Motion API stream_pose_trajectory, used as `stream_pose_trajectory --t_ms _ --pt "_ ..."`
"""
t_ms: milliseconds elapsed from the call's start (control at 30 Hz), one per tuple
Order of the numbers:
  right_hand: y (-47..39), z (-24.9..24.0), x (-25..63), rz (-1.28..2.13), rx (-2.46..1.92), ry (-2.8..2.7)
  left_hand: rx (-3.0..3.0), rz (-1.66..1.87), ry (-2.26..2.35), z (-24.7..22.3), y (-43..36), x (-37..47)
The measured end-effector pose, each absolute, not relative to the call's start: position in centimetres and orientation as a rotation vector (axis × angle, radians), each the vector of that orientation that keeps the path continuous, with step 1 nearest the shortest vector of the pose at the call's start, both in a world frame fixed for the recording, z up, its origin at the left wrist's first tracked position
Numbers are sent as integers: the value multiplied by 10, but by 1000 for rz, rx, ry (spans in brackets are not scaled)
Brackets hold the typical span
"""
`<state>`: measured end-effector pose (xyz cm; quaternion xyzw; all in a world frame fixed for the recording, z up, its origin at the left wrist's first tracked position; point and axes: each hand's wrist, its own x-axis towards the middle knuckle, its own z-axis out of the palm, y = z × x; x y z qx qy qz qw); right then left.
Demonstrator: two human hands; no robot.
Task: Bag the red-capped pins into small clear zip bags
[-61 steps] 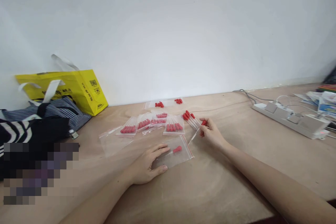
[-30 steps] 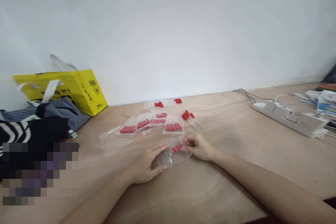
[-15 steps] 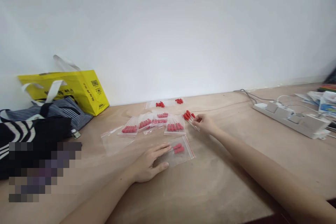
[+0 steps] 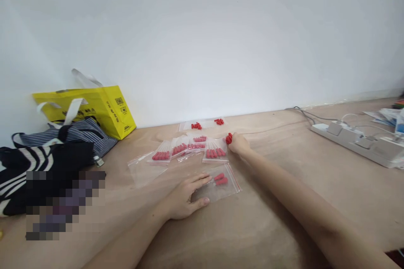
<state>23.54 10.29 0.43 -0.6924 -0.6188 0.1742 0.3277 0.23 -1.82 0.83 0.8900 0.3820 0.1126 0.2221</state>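
My left hand (image 4: 191, 195) lies with fingers spread on the left part of a clear zip bag (image 4: 232, 178) that contains two red-tipped sticks (image 4: 221, 181). Farther forward, my right hand (image 4: 239, 143) is closed at a small group of loose red-tipped sticks (image 4: 229, 138); their shafts are hidden by the fingers. Several filled bags of red-tipped sticks (image 4: 216, 153) overlap just left of my right hand. An unfilled clear bag (image 4: 143, 171) lies to their left. Against the wall, another clear bag (image 4: 206, 124) bears two clusters of red tips.
A yellow bag (image 4: 118, 111) and dark striped cloth items (image 4: 75, 147) stand at the left. On the right are a white power strip (image 4: 353, 145) with plugs, grey cables (image 4: 304, 112) and some papers (image 4: 383, 116). The white wall borders the table's back.
My right hand has moved up onto the loose sticks, so it now covers their shafts. The view has shifted slightly, while my left hand stays on the bag.
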Motion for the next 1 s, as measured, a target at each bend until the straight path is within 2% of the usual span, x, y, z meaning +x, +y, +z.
stream_pose_trajectory --t_ms 100,200,367,700,833,1000 --pt "97 14 243 434 -1819 -1598 2457 330 1060 7 -18 2" --pt "79 19 255 482 -1595 -1592 2454 353 1084 6 -17 1" --pt "36 2 264 867 -1196 -1290 2462 368 1124 4 -15 1" --pt "7 -19 248 1368 -1044 -895 2459 249 1103 9 -15 0" --pt "4 -19 255 1494 -1028 -1028 2457 255 1098 9 -15 -1" --pt "-1 -19 258 1414 -1169 -1455 2457 271 1102 7 -14 0"
